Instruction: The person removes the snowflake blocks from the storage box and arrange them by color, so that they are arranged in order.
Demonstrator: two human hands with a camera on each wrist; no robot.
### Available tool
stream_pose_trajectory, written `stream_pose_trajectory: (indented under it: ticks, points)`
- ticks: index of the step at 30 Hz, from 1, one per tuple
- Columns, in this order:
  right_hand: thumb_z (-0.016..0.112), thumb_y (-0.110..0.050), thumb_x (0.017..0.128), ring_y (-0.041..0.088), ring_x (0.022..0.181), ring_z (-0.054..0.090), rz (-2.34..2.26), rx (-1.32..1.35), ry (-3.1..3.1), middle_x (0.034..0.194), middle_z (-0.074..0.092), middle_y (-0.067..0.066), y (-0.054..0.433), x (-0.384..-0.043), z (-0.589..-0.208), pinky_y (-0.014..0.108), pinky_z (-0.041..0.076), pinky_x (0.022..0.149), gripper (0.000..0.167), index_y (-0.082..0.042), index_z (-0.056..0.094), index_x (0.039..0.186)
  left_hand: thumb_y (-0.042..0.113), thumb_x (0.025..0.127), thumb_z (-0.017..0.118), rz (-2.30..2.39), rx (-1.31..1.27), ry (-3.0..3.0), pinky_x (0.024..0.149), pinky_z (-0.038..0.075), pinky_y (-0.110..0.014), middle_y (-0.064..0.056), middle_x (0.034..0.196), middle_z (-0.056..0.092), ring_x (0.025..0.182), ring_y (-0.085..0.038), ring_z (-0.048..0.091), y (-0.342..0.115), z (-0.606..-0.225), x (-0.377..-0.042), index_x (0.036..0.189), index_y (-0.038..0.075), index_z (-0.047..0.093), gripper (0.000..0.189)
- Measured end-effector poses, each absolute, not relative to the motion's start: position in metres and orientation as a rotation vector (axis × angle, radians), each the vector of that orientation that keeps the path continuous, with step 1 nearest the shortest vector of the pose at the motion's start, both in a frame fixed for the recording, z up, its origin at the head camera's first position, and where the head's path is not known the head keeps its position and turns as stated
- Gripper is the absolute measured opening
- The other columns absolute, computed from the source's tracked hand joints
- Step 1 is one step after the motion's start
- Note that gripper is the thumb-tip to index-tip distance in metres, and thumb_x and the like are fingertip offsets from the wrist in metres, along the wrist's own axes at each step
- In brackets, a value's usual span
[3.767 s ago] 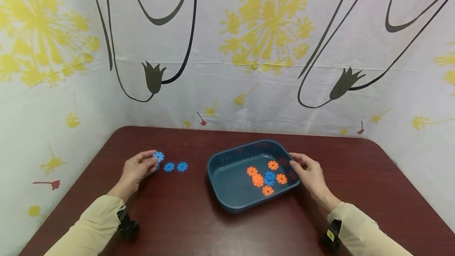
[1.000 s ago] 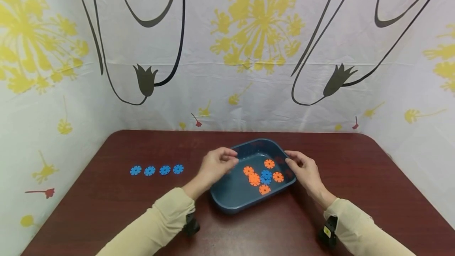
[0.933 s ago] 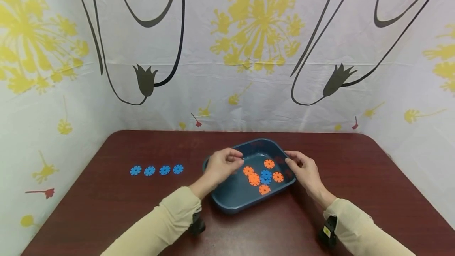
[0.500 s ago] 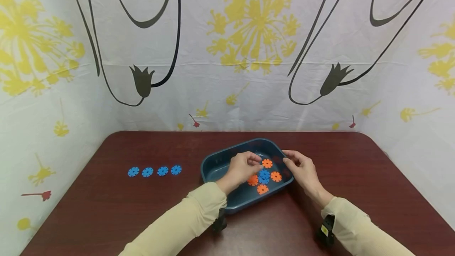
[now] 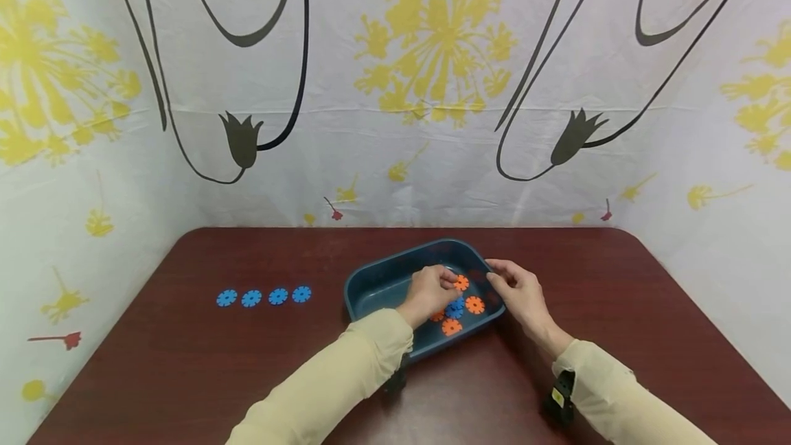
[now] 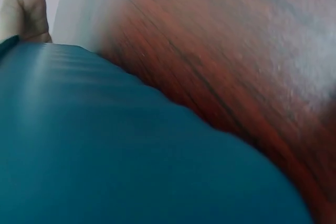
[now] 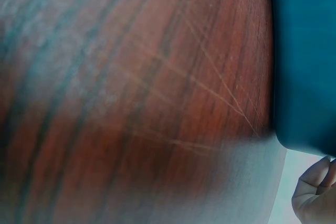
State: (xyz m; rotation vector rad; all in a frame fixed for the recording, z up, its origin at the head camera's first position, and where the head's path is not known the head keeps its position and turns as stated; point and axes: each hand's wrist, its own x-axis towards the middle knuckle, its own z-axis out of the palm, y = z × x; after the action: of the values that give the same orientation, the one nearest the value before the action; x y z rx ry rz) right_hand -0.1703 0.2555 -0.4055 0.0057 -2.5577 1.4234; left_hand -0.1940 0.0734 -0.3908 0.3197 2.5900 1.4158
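My right hand (image 5: 525, 297) holds the right rim of a dark blue plastic tray (image 5: 377, 287) between thumb and fingers. The left hand (image 5: 426, 292) is reaching inside the tray, its bent fingers and thumb just over the notched plastic discs. Close to those fingertips lie overlapping blue discs (image 5: 455, 307); I see no disc clearly held. Orange discs (image 5: 474, 305) lie around the blue ones, some partly covered by the hand. In the left wrist view, the tray's outer wall (image 6: 131, 145) fills the lower left. The right wrist view shows fingers (image 7: 315, 190) beside the tray's corner.
To the left, several blue notched discs (image 5: 251, 298) form a spaced row on the dark red wooden table (image 5: 278, 356). A white patterned cloth (image 5: 346, 81) rises behind the table and along both sides.
The left hand placed a blue disc at the left row, then moved right over the tray and down to its discs. The right hand keeps holding the tray's rim.
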Motion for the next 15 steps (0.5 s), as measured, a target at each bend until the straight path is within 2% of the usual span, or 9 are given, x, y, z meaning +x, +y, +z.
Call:
stream_pose_trajectory:
  ticks: [15]
  points:
    - [0.058,-0.02,0.094,0.012,0.061,0.047,1.45,0.023,-2.547,0.08,0.055,0.017,0.2563,-0.1709,-0.4062,0.024,0.04,0.051,0.03,-0.01,0.061,0.122,0.018,0.075,0.08,1.233,0.302,2.687,0.075,0.051,-0.028,-0.002,0.09,0.068,0.082,-0.013,0.061,0.0766,-0.3979,-0.1984,0.1,0.008,0.07,0.029]
